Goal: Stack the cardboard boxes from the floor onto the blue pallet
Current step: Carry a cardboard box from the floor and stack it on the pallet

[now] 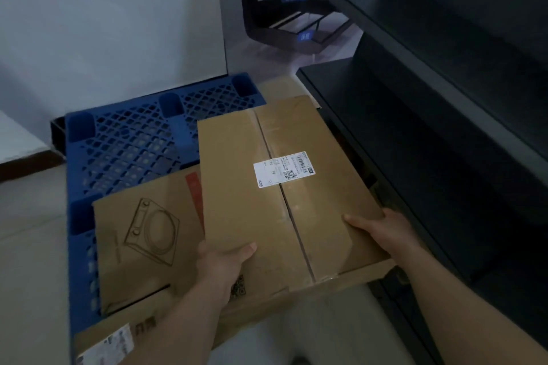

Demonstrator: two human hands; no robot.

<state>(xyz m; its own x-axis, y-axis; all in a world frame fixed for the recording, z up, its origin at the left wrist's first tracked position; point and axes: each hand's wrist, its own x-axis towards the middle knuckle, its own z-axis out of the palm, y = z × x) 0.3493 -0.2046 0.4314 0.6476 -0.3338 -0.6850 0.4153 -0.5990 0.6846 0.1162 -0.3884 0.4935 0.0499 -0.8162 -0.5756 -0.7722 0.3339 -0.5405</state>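
A blue plastic pallet [133,139] with a lattice top lies on the floor against the white wall. On its near part rests a cardboard box [142,243] printed with a line drawing of an appliance. A second, taped cardboard box [243,187] with a white shipping label lies partly over the first and sticks out past the pallet's right side. My left hand [222,261] grips this upper box at its near left corner, thumb on top. My right hand [382,231] grips its near right edge, thumb on top.
Dark metal shelving [444,98] stands close on the right, its lowest shelf beside the upper box. A black tiered rack [290,12] with blue labels stands farther back. Pale floor tiles [29,231] lie left of the pallet.
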